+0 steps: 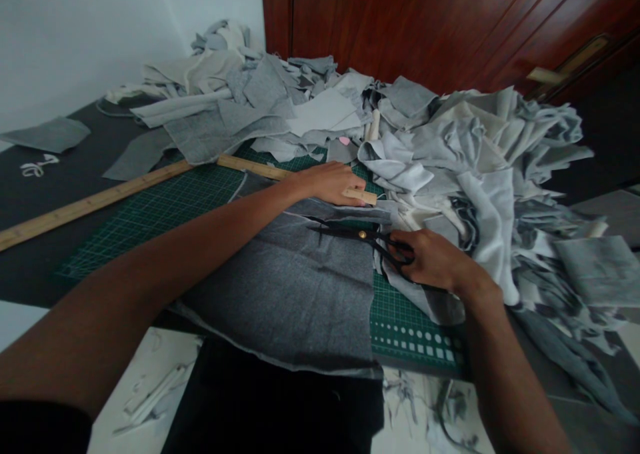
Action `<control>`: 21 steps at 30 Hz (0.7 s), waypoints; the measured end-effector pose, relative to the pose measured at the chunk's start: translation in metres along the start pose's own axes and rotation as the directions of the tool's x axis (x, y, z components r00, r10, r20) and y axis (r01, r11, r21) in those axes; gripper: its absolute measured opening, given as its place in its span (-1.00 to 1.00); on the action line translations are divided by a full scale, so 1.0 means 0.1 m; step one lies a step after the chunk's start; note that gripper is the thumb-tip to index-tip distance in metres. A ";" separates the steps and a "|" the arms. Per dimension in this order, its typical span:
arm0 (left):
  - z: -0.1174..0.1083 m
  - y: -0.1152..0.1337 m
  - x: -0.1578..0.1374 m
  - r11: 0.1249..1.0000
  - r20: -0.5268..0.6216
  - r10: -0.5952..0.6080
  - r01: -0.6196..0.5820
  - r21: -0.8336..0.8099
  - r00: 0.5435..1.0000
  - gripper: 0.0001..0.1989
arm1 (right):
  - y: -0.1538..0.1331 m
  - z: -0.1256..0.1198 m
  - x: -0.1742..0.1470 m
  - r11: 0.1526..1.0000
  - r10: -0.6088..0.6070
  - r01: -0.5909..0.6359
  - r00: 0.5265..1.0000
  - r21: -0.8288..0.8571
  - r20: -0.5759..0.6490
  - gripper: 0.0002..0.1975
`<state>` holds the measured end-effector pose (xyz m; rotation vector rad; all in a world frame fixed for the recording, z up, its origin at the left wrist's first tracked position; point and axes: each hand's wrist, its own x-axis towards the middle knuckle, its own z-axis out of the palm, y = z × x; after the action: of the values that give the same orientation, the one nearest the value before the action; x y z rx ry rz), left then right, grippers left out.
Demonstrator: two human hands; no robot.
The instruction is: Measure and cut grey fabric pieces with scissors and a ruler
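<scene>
Dark grey fabric (295, 287) lies over a green cutting mat (410, 314), its near edge hanging past the table edge. My right hand (433, 257) grips black-handled scissors (363, 235), whose blades are parted and point left at the cloth near a slit. A narrow grey strip of fabric lies along the far side of that slit. My left hand (335, 184) is closed over a short wooden ruler (260, 169), pressing it down on the cloth just beyond the blades. The left fingertips are partly hidden.
Heaps of grey and white fabric scraps (430, 134) cover the back and right of the table. A long wooden ruler (95, 204) lies at left, near a small white cord (37, 167). Behind stands a reddish-brown wooden door (400, 27). More scraps (155, 387) litter the floor.
</scene>
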<state>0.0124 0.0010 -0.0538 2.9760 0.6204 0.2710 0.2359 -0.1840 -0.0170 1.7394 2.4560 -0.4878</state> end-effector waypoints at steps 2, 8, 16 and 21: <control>0.00 0.00 0.00 1.000 0.000 0.002 -0.002 -0.002 1.000 -0.58 | -0.01 -0.01 0.00 1.000 0.000 0.000 1.000 0.001 -0.003 -0.90; 0.01 -0.01 0.01 1.000 0.005 0.004 -0.004 -0.015 1.000 -0.58 | -0.01 -0.02 -0.01 1.000 0.004 -0.004 1.000 -0.013 -0.020 -0.88; 0.00 0.00 0.00 1.000 0.014 0.008 -0.008 0.030 1.000 -0.55 | 0.00 -0.04 -0.03 1.000 0.020 -0.021 0.998 -0.019 -0.055 -0.87; 0.00 0.00 0.00 1.000 0.000 0.011 -0.011 0.009 1.000 -0.56 | 0.00 -0.03 -0.03 1.000 0.002 -0.002 1.000 -0.019 0.002 -0.90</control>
<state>0.0123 0.0013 -0.0537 2.9886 0.6067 0.2697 0.2378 -0.1857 -0.0136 1.7336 2.4495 -0.4645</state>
